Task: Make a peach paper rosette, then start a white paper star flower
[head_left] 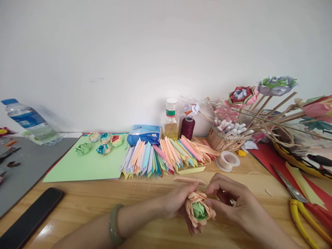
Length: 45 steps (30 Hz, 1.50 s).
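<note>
A paper flower (199,209) with peach outer petals and a green centre faces up toward me, low in the middle of the view. My left hand (178,202) is closed around it from the left and below, with fingertips showing under the petals. On the other side my right hand (230,197) has its thumb against the petals and its fingers curled; whether it pinches a petal is hard to see. Just beyond the hands lies a folded peach paper strip (189,180). Behind that stand rows of folded coloured paper pieces (147,157).
Finished small paper flowers (103,149) sit on green paper (77,167) at left. A phone (31,218) lies front left. To the right are a thread spool (228,161), yellow-handled scissors (295,204) and a basket (225,140). A glue bottle (171,121) stands behind.
</note>
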### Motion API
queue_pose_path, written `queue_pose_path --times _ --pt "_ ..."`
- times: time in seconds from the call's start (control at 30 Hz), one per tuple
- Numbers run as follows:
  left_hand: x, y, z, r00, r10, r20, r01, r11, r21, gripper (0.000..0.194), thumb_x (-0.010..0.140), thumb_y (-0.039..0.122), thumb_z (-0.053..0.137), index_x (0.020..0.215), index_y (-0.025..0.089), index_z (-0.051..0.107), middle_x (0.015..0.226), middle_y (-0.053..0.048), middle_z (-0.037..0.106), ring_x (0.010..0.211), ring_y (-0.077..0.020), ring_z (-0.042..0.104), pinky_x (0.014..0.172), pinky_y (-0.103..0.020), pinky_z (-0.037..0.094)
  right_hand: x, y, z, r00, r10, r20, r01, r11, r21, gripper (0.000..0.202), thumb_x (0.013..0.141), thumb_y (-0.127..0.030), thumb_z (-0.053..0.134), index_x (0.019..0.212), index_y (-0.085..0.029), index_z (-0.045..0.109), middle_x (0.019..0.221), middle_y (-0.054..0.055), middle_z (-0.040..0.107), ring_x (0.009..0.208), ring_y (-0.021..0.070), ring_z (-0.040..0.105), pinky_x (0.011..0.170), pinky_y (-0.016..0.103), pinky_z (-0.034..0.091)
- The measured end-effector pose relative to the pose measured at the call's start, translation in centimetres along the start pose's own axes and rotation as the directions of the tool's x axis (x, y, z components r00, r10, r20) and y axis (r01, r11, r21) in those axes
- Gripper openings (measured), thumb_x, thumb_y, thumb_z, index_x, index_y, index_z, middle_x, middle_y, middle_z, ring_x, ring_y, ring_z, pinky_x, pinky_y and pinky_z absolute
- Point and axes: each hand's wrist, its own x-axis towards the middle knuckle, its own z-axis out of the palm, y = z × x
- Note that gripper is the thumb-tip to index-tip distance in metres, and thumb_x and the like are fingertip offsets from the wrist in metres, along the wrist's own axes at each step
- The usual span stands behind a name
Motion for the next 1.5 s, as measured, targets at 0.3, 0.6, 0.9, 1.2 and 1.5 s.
queue_pose_path --times 0.3,0.6,0.9,1.2,1.5 --pt "0.0 0.1 -0.1 1.000 0.011 0.002 -0.011 1.000 -0.003 0.070 0.077 0.066 0.017 0.056 0.011 0.055 0.039 -0.005 0.053 0.029 -0.0100 0.044 0.039 -0.023 0.039 -0.1 0.0 0.1 0.999 -0.030 -0.023 0.030 1.000 0.010 0.018 0.074 -0.037 0.059 0.069 -0.020 0.061 0.064 -0.001 0.051 0.050 0.0103 0.042 0.044 0.022 0.034" --pt "-0.1 0.1 0.0 0.998 0.067 0.008 -0.066 0.997 -0.035 0.064 0.080 0.059 0.023 0.066 0.009 0.060 0.048 -0.006 0.057 0.034 -0.0102 0.048 0.030 -0.018 0.029 -0.2 0.3 0.4 0.985 -0.078 -0.156 0.078 0.997 -0.008 0.018 0.079 -0.036 0.054 0.073 -0.021 0.062 0.066 0.000 0.053 0.050 0.0106 0.045 0.044 0.022 0.036" --pt "0.0 0.1 -0.7 0.971 0.237 0.010 -0.217 0.905 -0.366 0.046 0.084 0.047 0.036 0.086 0.009 0.061 0.060 -0.004 0.063 0.041 -0.0098 0.054 0.036 -0.019 0.040 -0.8 0.0 0.1 0.914 -0.258 -0.312 0.245 0.966 -0.080 0.006 0.078 -0.026 0.057 0.078 -0.023 0.062 0.067 0.000 0.055 0.050 0.0106 0.049 0.043 0.021 0.040" --pt "-0.2 0.5 -0.5 0.962 0.272 0.036 -0.247 0.915 -0.319 0.054 0.078 0.055 0.044 0.104 0.009 0.059 0.079 -0.009 0.067 0.060 -0.0161 0.062 0.049 -0.026 0.051 -0.9 0.3 -0.7 0.886 -0.416 -0.203 0.375 0.903 -0.210 0.013 0.079 -0.015 0.053 0.084 -0.023 0.062 0.072 0.003 0.057 0.061 0.0135 0.056 0.051 0.022 0.046" --pt "-1.1 0.9 -0.2 0.954 0.298 -0.007 -0.294 0.936 -0.192 0.048 0.067 0.040 0.067 0.106 0.013 0.060 0.082 -0.008 0.064 0.063 -0.0144 0.062 0.055 -0.025 0.051 -1.1 -0.3 -1.7 0.933 -0.359 -0.032 0.352 0.927 -0.133 0.011 0.079 -0.018 0.053 0.082 -0.023 0.061 0.075 0.003 0.059 0.064 0.0133 0.057 0.055 0.023 0.047"
